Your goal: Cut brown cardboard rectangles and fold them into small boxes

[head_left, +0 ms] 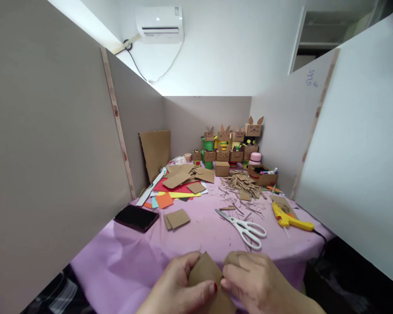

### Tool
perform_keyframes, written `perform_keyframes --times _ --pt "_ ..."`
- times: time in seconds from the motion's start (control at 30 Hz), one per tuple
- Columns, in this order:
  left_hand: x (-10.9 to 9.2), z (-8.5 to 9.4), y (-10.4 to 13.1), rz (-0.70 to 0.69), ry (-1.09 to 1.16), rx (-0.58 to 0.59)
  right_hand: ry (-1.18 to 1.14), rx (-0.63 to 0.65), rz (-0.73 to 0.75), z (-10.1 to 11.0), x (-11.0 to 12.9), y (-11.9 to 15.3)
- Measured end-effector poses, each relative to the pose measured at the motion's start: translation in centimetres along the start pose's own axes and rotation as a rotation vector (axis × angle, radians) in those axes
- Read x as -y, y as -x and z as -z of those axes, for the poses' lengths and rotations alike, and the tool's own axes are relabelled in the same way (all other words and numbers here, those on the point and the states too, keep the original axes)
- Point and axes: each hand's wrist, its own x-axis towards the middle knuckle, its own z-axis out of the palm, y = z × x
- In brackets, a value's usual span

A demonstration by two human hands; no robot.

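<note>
At the near edge of the table, my left hand grips a piece of brown cardboard, its thumb lying across the front face. My right hand has its fingers curled and pinches the right edge of the same cardboard. The lower part of the piece runs out of the view. Beyond my right hand lie white-handled scissors, blades pointing away to the left. Two small cut cardboard squares overlap to the left of the scissors.
A black phone lies at left. The yellow glue gun rests at right, its cord hanging off the edge. Further back are coloured paper, cardboard sheets, scraps, a box of pens and several cardboard animal figures. Panels enclose the table.
</note>
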Motion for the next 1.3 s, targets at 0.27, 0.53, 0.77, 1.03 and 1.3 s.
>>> perform_keyframes --times 0.27,0.53,0.77,1.03,1.3 --pt "-0.3 -0.7 0.5 0.01 0.328 0.001 -0.49 -0.168 -0.352 -2.6 0.3 2.0" --pt "0.2 -1.3 0.4 0.004 0.394 -0.041 -1.15 -0.189 -0.86 -3.8 1.5 1.4" --pt "0.4 -1.6 0.4 0.015 0.476 -0.029 -1.48 -0.321 -0.968 -4.8 1.6 1.3" --pt "0.2 -2.1 -0.3 0.016 0.468 -0.057 -1.153 -0.538 -1.018 -5.2 0.8 1.3" --pt "1.4 -1.4 -0.1 0.086 0.508 -0.165 -0.502 -0.957 -1.115 -2.7 -13.2 4.7"
